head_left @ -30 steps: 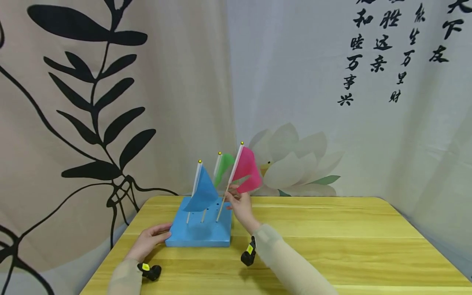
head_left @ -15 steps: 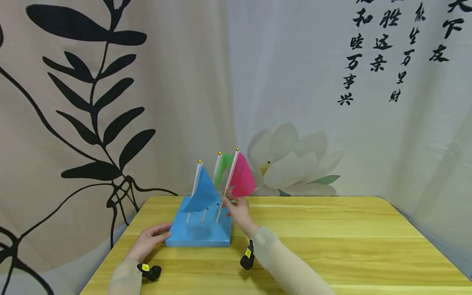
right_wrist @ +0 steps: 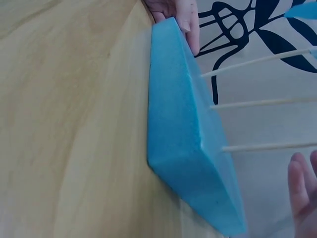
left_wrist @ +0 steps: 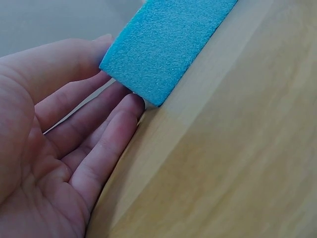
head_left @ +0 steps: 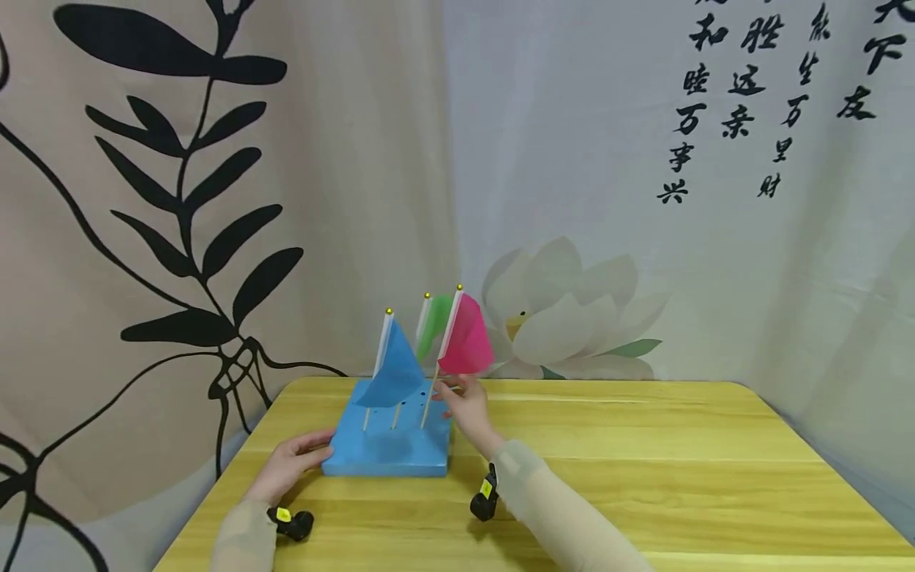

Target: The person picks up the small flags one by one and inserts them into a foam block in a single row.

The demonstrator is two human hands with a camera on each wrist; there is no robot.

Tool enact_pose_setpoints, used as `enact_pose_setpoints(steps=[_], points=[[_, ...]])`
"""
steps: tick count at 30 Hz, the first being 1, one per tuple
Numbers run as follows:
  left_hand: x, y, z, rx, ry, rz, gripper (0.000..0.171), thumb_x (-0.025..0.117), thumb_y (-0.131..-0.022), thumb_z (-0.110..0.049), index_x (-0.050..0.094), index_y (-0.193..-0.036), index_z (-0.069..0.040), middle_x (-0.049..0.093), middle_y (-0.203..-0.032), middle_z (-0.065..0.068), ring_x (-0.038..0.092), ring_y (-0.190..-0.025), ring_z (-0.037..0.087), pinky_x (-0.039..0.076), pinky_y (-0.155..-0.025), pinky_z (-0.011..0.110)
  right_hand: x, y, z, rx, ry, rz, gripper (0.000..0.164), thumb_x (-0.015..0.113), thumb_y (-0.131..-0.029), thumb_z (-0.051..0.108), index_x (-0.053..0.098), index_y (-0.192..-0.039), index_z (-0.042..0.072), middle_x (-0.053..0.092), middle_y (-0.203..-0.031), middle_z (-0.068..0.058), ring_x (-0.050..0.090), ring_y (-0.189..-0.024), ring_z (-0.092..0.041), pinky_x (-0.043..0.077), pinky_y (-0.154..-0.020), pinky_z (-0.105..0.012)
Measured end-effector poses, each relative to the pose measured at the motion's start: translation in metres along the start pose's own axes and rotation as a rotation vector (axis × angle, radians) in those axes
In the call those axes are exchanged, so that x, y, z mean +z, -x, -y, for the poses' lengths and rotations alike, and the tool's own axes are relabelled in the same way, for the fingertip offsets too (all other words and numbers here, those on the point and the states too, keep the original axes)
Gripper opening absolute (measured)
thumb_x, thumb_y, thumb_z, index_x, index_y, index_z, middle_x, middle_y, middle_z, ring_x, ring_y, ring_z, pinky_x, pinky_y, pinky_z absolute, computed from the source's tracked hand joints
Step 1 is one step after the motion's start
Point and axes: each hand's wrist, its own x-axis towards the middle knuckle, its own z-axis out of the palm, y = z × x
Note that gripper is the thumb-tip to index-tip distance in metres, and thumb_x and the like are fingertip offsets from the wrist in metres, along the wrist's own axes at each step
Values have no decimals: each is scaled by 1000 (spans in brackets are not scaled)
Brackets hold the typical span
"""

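A blue foam block (head_left: 386, 457) lies flat on the table. A blue flag (head_left: 392, 365), a green flag (head_left: 435, 322) and a pink flag (head_left: 466, 334) stand in it on thin sticks with gold tips. My right hand (head_left: 470, 409) pinches the pink flag's stick below the cloth; in the right wrist view only some extended fingers (right_wrist: 299, 191) show at the edge. My left hand (head_left: 289, 465) rests against the block's left side. In the left wrist view its thumb (left_wrist: 96, 54) is at the top corner and the fairly straight fingers reach along the side.
The wooden table (head_left: 643, 461) extends to the right of the block. A printed curtain (head_left: 343, 199) with plant shapes and writing hangs behind it. Several small holes show in the block's top, and black wrist cameras (head_left: 484, 496) sit at both sleeves.
The pink flag has come down and a little left, its pole steeper. My right hand has shifted slightly below the cloth. The left hand and the block keep their places.
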Motion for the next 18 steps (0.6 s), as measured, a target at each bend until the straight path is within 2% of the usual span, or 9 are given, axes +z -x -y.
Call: enact_pose_setpoints(steps=[5, 7, 12, 15, 18], points=[[1, -2, 1, -3, 12, 1, 58, 71, -90, -28, 54, -136, 2, 54, -136, 20, 55, -117, 28, 53, -89, 34, -23, -6, -15, -22, 3, 18, 24, 59, -95, 2, 60, -115, -11, 64, -102, -32, 65, -88, -48, 54, -63, -62], [0, -1, 1, 4, 14, 4, 58, 71, -90, -27, 53, -136, 3, 53, -136, 21, 56, -116, 28, 53, -88, 34, -37, -10, -28, -26, 27, 15, 25, 58, -96, 3, 59, -117, -9, 66, -99, -28, 66, -86, -46, 56, -59, -57], [-6, 1, 3, 3, 6, -2, 57, 70, -91, -25, 52, -137, 4, 52, -137, 22, 55, -117, 27, 53, -88, 33, -72, -16, -53, 35, 82, -44, 25, 57, -97, 10, 61, -121, 2, 68, -94, -14, 70, -83, -34, 58, -55, -41], [-9, -1, 3, -16, 0, 10, 59, 69, -92, -28, 51, -138, 4, 51, -138, 21, 54, -118, 27, 52, -90, 34, -94, -16, -57, 65, 110, -90, 24, 57, -97, 10, 63, -120, 5, 67, -93, -16, 70, -80, -31, 57, -53, -36], [-13, -2, 3, -35, 16, 34, 61, 68, -93, -30, 49, -139, 5, 50, -139, 22, 55, -118, 26, 51, -92, 35, -114, -17, -57, 72, 149, -119, 23, 58, -97, 11, 64, -117, 4, 67, -93, -19, 70, -77, -29, 57, -53, -38]])
